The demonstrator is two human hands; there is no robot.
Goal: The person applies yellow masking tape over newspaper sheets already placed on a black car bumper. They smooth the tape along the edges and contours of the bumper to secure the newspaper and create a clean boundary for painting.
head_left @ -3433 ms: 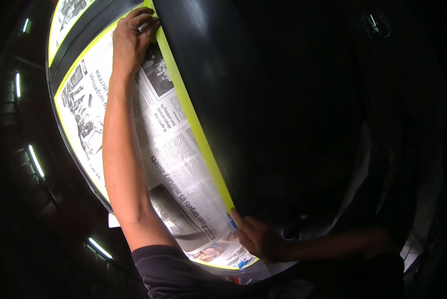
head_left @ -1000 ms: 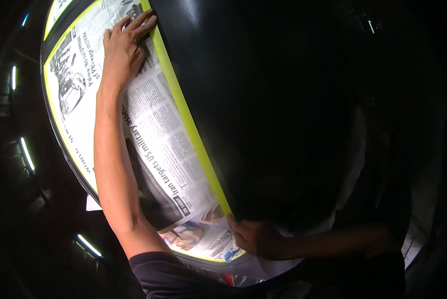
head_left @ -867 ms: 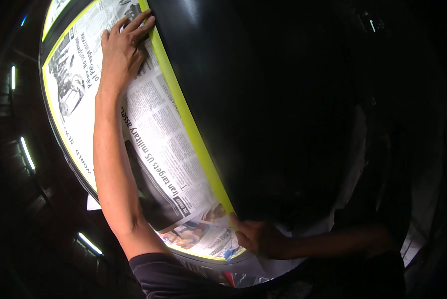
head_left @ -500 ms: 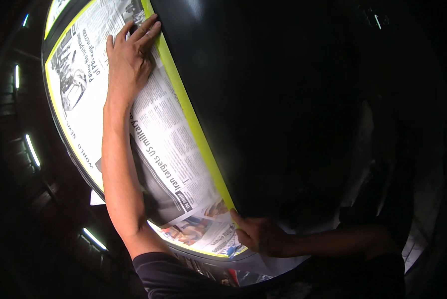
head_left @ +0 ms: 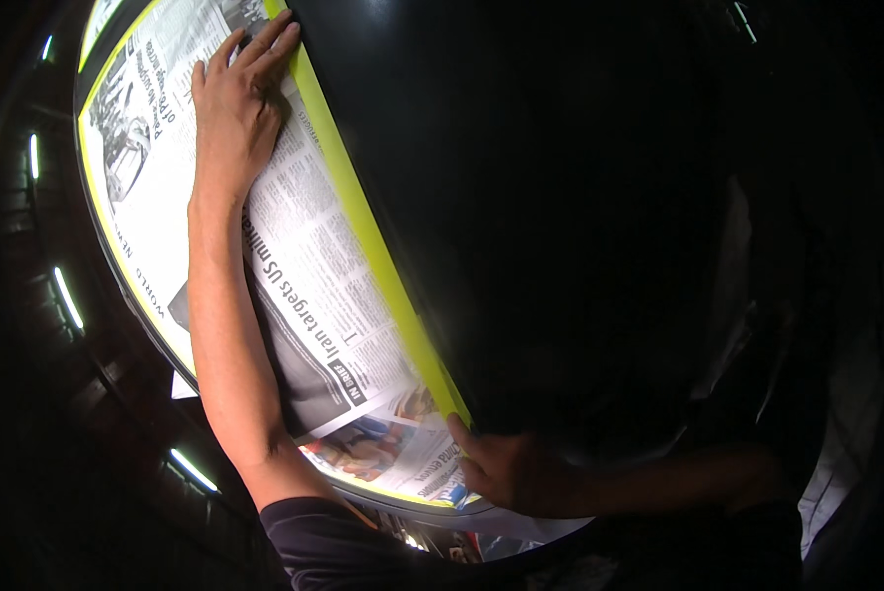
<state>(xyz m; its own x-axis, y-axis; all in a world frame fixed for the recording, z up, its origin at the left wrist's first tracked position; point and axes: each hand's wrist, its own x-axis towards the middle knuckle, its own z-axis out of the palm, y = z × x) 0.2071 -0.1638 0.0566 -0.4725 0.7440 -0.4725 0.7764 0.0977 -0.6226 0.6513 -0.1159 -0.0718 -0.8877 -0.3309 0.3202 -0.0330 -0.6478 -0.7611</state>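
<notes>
Sheets of newspaper (head_left: 294, 231) cover a curved-edged panel and are bordered with bright yellow masking tape (head_left: 363, 241). Its long straight strip runs diagonally along the edge of a dark, glossy surface. My left hand (head_left: 237, 113) is open on the paper at the upper end, fingers spread and fingertips on the tape strip. At the strip's lower end is my right hand (head_left: 511, 471), its thumb against the tape and its other fingers curled in shadow. What lies inside that curl is hidden.
A dark glossy panel (head_left: 541, 227) fills the middle and right. Along the outer curve runs a black rim (head_left: 117, 261). Light tubes (head_left: 68, 295) show on the left against darkness. Below the lower edge are some printed papers (head_left: 491, 545).
The newspapered panel has shifted slightly left and up in view. My left hand shifts with it and stays on the tape; my right hand keeps at the strip's lower end.
</notes>
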